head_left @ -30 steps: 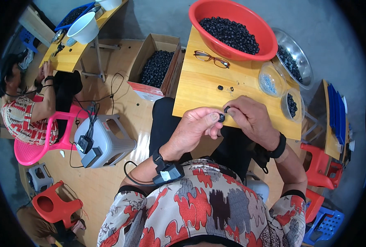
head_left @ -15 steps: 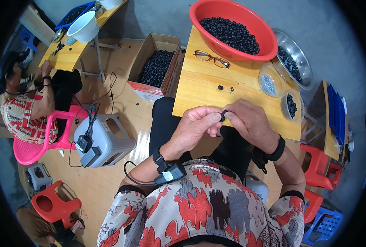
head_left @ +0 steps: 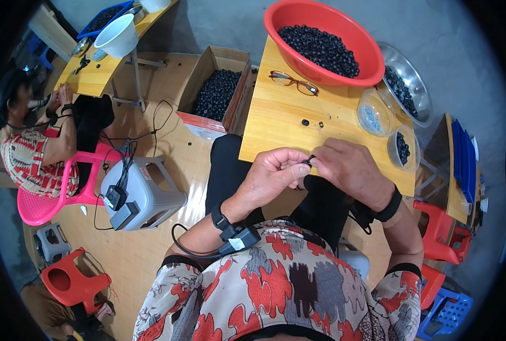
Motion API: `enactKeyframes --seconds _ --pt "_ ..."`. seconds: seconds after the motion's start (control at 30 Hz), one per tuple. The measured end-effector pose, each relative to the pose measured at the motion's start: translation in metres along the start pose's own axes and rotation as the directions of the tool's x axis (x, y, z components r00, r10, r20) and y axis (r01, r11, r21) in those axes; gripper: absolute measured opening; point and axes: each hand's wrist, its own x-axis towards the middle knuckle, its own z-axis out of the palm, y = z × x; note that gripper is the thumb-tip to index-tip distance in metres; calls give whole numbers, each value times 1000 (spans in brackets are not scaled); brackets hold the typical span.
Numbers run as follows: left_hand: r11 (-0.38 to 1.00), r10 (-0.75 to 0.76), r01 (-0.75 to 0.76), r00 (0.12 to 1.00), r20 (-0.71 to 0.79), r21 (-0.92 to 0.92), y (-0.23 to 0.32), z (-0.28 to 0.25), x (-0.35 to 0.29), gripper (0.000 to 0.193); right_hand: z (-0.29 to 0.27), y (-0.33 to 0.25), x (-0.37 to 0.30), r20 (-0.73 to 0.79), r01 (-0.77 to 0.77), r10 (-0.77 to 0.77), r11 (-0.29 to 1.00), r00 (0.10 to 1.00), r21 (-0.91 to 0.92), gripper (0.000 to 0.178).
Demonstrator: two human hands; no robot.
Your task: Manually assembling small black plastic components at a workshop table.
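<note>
My two hands meet at the near edge of the table [head_left: 275,122], right over my lap, which I judge keeps the work close under my eyes. The left hand [head_left: 273,176] has its fingers [head_left: 296,169] curled shut around a small black ring [head_left: 308,162], pinching it from the left, while the right hand [head_left: 349,170] closes on the same piece from the other side; the fingertips of both touch at it. The ring sits between them, just above the table edge, and I can see only a sliver of it, so I cannot tell its shape for sure or whether a second part is pressed into it. Two loose bits [head_left: 312,123] lie on the wood beyond my hands, likely set there within easy reach; they are too small to make out. Farther back stands a red basin [head_left: 275,17] heaped with black rings, a pair of glasses [head_left: 292,82] just beside it, and to the right a clear bowl [head_left: 372,116] and a small tub [head_left: 403,149] of dark pieces. A larger clear bowl [head_left: 420,96] is partly hidden behind the basin. On the floor to the left a carton [head_left: 230,57] holds more rings. Another person [head_left: 34,153] works at a second table [head_left: 96,79], well apart.
</note>
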Motion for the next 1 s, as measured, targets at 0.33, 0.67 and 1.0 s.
enactKeyframes --seconds 0.33,0.67,1.0 --pt "999 -9 10 1000 24 -36 3 -2 -1 19 11 11 -4 -6 -139 156 901 988 410 14" --pt "999 -43 43 999 15 4 8 -2 -2 18 13 10 -4 -15 -118 133 922 991 369 15" --pt "991 -24 20 999 25 131 6 -1 -1 17 9 -4 -6 -31 -17 17 1000 999 25 13"
